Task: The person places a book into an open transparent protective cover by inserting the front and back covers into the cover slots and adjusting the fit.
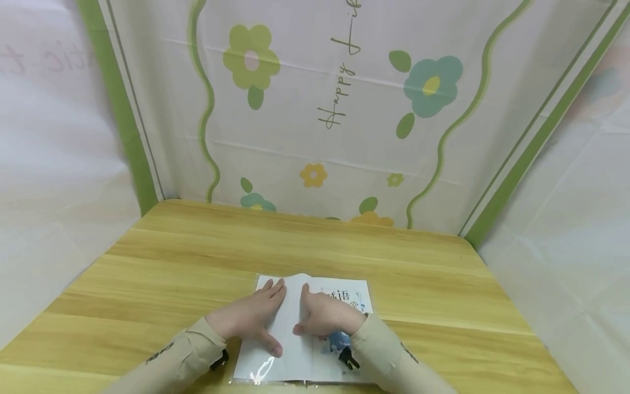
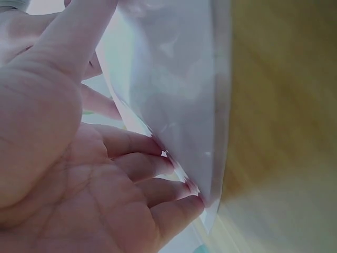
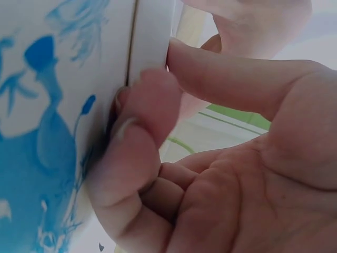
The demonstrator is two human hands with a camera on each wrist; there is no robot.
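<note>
Head view: a booklet (image 1: 315, 328) in a clear plastic cover lies on the desk (image 1: 197, 262) near its front edge. The left hand (image 1: 251, 317) is pressed flat on a white flap folded over it; folding is judged partly done.

Left wrist view: straight fingertips (image 2: 174, 184) are seen under the transparent film (image 2: 179, 105).

Right wrist view: the right hand (image 3: 210, 158) is seen pinching the flap's edge against the blue-printed cover (image 3: 47, 132), a detail hidden from the head view.

Fingertips (image 2: 158, 164) touch plastic sleeve (image 2: 179, 95) — table (image 2: 284, 105) beside
</note>
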